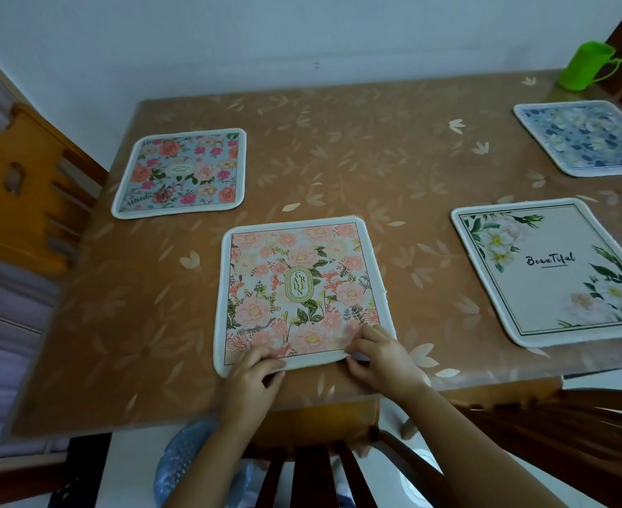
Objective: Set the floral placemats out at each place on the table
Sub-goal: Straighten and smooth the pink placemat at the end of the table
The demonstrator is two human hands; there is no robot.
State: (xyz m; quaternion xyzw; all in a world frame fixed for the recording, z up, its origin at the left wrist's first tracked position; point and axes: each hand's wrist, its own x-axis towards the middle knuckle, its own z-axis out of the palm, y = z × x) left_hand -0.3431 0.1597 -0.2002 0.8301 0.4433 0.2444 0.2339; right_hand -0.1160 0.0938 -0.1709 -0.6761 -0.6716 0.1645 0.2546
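A pink floral placemat (298, 284) with "Garden" in its middle lies flat near the table's front edge. My left hand (252, 375) pinches its near edge, left of centre. My right hand (379, 355) grips its near right corner, which is slightly lifted. A blue-and-red rose placemat (181, 174) lies at the far left. At the right front lies a white placemat (555, 273) reading "Beautiful". A blue-patterned placemat (588, 139) lies at the far right.
The table (338, 148) has a brown leaf-patterned cover. A green plastic mug (586, 66) stands at its far right corner. A light wooden chair (19, 185) stands at the left, and a dark chair back (316, 474) stands below my arms. A white wall runs behind.
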